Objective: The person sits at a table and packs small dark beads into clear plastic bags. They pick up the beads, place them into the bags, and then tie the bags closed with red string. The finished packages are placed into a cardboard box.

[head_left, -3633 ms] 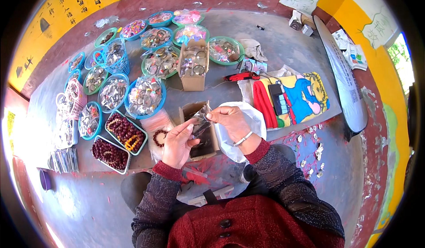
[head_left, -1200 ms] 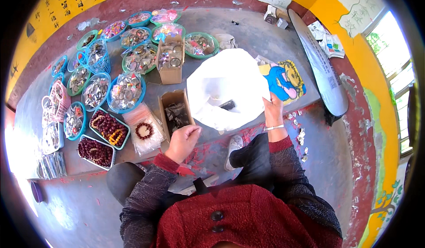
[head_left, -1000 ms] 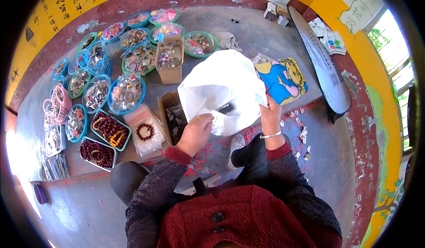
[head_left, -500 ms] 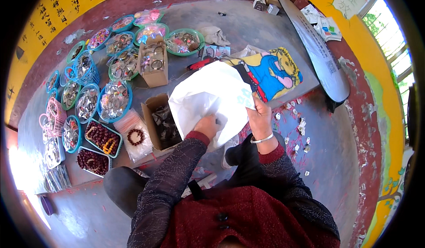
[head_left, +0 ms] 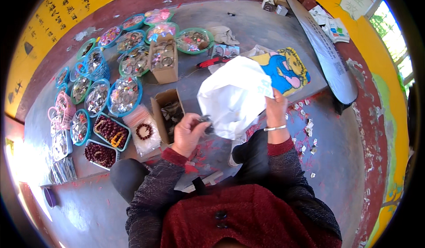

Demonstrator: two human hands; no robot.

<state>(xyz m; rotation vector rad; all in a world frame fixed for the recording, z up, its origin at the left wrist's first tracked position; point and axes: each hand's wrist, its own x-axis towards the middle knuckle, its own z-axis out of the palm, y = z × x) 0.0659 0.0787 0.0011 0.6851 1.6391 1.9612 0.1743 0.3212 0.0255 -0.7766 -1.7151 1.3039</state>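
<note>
A white plastic bag (head_left: 232, 95) hangs in front of me, held up by my right hand (head_left: 275, 107), which grips its right edge. My left hand (head_left: 189, 133) is closed on a small dark item (head_left: 206, 122) right at the bag's lower left edge. Just left of that hand stands an open brown cardboard box (head_left: 167, 115) with small shiny pieces inside. A clear packet holding a dark bead bracelet (head_left: 143, 131) lies beside the box.
Several round bowls and baskets of beads and trinkets (head_left: 124, 95) spread over the concrete floor to the left, with trays of dark red beads (head_left: 110, 132). Another cardboard box (head_left: 163, 62) stands farther off. A colourful cartoon bag (head_left: 285, 68) lies behind the white bag, and a long white board (head_left: 325, 48) leans at right.
Earlier both hands worked over the cardboard box. The right hand then raised the white bag, and the left hand came out from under it holding a small dark item.
</note>
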